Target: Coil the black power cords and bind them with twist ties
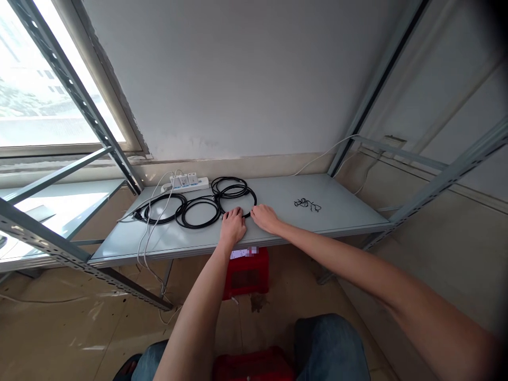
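Note:
A black cable coil point(255, 196) lies on the grey shelf point(278, 190), close to its front edge. My left hand point(233, 225) is at the coil's near side with its fingers curled onto the cable. On the coil's near right side, my right hand point(265, 218) pinches the same cable. Another black coil point(228, 178) overlaps it at the back. Two more black coils, a middle one point(197, 227) and a left one point(162, 222), lie to the left. To the right of my hands is a small tangle of thin black ties point(307, 204). My fingertips are partly hidden.
A white power strip point(200, 183) with plugged-in adapters sits at the back left, and its white cords hang over the front edge. Metal uprights point(71, 79) frame both ends. Below stand a red stool point(248, 275) and my knees point(331, 344). A wall rises behind.

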{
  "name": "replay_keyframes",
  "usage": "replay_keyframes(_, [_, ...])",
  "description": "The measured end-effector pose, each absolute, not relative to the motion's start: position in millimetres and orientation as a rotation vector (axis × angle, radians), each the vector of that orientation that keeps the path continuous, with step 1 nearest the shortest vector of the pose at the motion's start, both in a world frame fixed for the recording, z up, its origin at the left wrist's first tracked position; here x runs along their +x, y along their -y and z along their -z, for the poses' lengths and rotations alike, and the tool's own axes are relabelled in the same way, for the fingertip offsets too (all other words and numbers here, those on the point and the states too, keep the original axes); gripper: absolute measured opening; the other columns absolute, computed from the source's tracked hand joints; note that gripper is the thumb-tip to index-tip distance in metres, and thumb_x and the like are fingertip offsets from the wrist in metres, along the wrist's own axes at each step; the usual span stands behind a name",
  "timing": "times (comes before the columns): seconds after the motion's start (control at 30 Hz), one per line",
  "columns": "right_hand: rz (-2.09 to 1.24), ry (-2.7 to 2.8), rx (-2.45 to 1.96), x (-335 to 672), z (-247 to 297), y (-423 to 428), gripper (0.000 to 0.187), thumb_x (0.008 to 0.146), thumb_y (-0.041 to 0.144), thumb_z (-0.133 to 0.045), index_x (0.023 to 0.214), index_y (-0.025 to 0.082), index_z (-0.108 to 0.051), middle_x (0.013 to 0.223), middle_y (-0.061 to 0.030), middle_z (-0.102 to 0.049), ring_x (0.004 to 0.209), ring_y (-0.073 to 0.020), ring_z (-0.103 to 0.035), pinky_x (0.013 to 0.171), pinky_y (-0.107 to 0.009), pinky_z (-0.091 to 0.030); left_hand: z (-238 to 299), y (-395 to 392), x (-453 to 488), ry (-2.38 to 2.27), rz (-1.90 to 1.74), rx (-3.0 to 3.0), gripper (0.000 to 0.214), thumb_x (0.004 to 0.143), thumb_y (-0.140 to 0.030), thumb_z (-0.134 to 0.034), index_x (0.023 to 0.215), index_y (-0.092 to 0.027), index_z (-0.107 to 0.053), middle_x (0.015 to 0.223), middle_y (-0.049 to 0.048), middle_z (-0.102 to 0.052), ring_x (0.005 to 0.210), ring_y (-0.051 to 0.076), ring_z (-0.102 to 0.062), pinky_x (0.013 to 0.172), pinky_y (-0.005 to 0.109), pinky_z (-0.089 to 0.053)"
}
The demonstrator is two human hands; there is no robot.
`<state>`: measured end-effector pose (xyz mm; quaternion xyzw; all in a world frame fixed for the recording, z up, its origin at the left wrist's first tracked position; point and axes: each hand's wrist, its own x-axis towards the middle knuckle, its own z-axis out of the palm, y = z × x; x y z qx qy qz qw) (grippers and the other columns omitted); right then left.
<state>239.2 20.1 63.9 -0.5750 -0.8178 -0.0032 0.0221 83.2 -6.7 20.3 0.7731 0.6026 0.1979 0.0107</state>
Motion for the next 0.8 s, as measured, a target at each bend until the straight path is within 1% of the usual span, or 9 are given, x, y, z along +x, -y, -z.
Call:
replay_keyframes(0.13, [-0.357,2.226,-1.959,233.8,-61.2,-25.8,0.024,0.101,0.032,-0.057,0.107,0.014,-0.072,0.108,-0.0167,-0.075,0.100,-0.0252,-0.072,0.080,-0.029,-0.050,-20.1,6.9,83.8,-1.881,-0.624,2.422,0.040,0.102,-0.022,-0.038,0.138,-0.020,-0.056,0.149,0.0115,-0.056,0.136,0.027,-0.050,0.116,0.045,-0.034])
replay_keyframes(0.23, [-0.714,1.986,-2.052,233.2,-66.1,-34.5,0.014,0.093,0.027,-0.067,0.092,0.014,-0.073,0.089,-0.0117,-0.077,0.077,-0.0192,-0.071,0.068,-0.025,-0.051,-21.4,7.5,84.4,-1.886,-0.616,2.427,0.039,0.102,-0.022,-0.038,0.136,-0.020,-0.057,0.148,0.0111,-0.057,0.134,0.027,-0.052,0.116,0.044,-0.034])
replay_keyframes(0.33, [-0.977,1.865,-2.074,236.0,-71.9,-40.7,0.014,0.090,0.023,-0.070,0.080,0.013,-0.070,0.078,-0.0087,-0.075,0.059,-0.0137,-0.065,0.058,-0.023,-0.049,-24.3,9.0,85.0,-1.889,-0.607,2.422,0.039,0.102,-0.022,-0.038,0.136,-0.021,-0.057,0.149,0.0106,-0.057,0.134,0.027,-0.052,0.116,0.043,-0.034])
replay_keyframes(0.4, [-0.875,2.013,-2.026,238.8,-74.7,-41.4,0.010,0.089,0.019,-0.068,0.081,0.013,-0.070,0.081,-0.0095,-0.075,0.065,-0.0152,-0.068,0.061,-0.023,-0.050,-25.8,10.0,85.1,-1.885,-0.610,2.413,0.039,0.102,-0.021,-0.038,0.136,-0.022,-0.057,0.149,0.0107,-0.056,0.135,0.027,-0.051,0.116,0.044,-0.033])
replay_keyframes(0.47, [-0.510,2.324,-1.885,240.2,-76.2,-39.0,0.007,0.088,0.012,-0.066,0.089,0.014,-0.072,0.091,-0.0123,-0.077,0.081,-0.0202,-0.072,0.069,-0.025,-0.051,-26.5,10.5,85.2,-1.880,-0.613,2.399,0.040,0.101,-0.021,-0.038,0.136,-0.021,-0.057,0.149,0.0109,-0.056,0.135,0.028,-0.051,0.116,0.044,-0.033])
replay_keyframes(0.53, [-0.079,2.672,-1.645,239.0,-76.5,-33.9,0.022,0.083,0.004,-0.066,0.102,0.014,-0.072,0.104,-0.0154,-0.076,0.099,-0.0250,-0.072,0.079,-0.027,-0.052,-26.2,10.4,85.1,-1.878,-0.610,2.387,0.040,0.101,-0.021,-0.037,0.136,-0.021,-0.057,0.149,0.0107,-0.056,0.135,0.028,-0.051,0.116,0.044,-0.033])
replay_keyframes(0.6, [0.217,2.930,-1.401,236.3,-76.0,-28.0,0.038,0.076,-0.002,-0.068,0.112,0.011,-0.069,0.112,-0.0182,-0.074,0.108,-0.0278,-0.070,0.087,-0.029,-0.051,-25.2,9.8,84.9,-1.878,-0.606,2.378,0.041,0.101,-0.021,-0.036,0.136,-0.022,-0.057,0.149,0.0104,-0.056,0.136,0.027,-0.050,0.116,0.044,-0.033])
replay_keyframes(0.7, [0.309,2.995,-1.382,235.5,-75.0,-23.0,0.042,0.077,-0.001,-0.069,0.118,0.009,-0.066,0.112,-0.0203,-0.073,0.107,-0.0289,-0.070,0.087,-0.031,-0.051,-24.0,9.2,84.7,-1.879,-0.614,2.375,0.041,0.101,-0.021,-0.036,0.137,-0.022,-0.057,0.150,0.0104,-0.056,0.136,0.028,-0.050,0.117,0.044,-0.033])
replay_keyframes(0.8, [0.178,2.753,-1.635,240.9,-73.7,-25.5,0.020,0.092,0.011,-0.062,0.111,0.011,-0.068,0.107,-0.0204,-0.073,0.101,-0.0293,-0.072,0.082,-0.032,-0.051,-24.0,9.2,84.7,-1.871,-0.621,2.384,0.041,0.101,-0.021,-0.037,0.138,-0.021,-0.056,0.151,0.0108,-0.055,0.136,0.028,-0.050,0.117,0.045,-0.032])
